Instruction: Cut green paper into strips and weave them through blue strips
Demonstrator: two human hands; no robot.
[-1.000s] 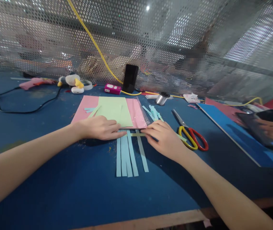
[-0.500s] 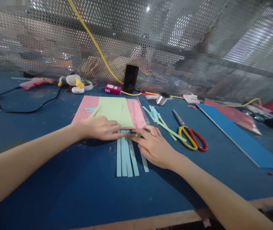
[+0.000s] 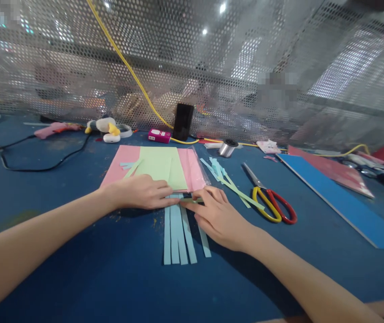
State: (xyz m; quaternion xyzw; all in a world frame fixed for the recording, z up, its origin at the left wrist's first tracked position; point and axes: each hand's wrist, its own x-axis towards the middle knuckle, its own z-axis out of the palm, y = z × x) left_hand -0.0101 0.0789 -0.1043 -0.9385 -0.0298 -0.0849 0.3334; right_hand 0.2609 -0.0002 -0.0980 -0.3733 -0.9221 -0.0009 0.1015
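Several light blue paper strips (image 3: 175,237) hang toward me from the near edge of a green sheet (image 3: 160,166), which lies on pink paper (image 3: 116,166). My left hand (image 3: 144,193) presses at that edge, its fingertips on the tops of the blue strips. My right hand (image 3: 220,217) pinches a narrow green strip (image 3: 192,200) that runs crosswise over the blue ones, its left end by my left fingertips. One blue strip (image 3: 204,242) lies apart under my right hand. Whether my left fingers also grip the green strip is hidden.
Red and yellow scissors (image 3: 269,197) and loose green and blue strips (image 3: 234,186) lie to the right. Farther right is a blue board (image 3: 343,202). A wire spool (image 3: 227,148), a black phone (image 3: 183,121) and a magenta device (image 3: 159,136) stand behind.
The view has tilted up slightly, so everything on the table sits lower in the picture. Both hands keep nearly the same places at the strips.
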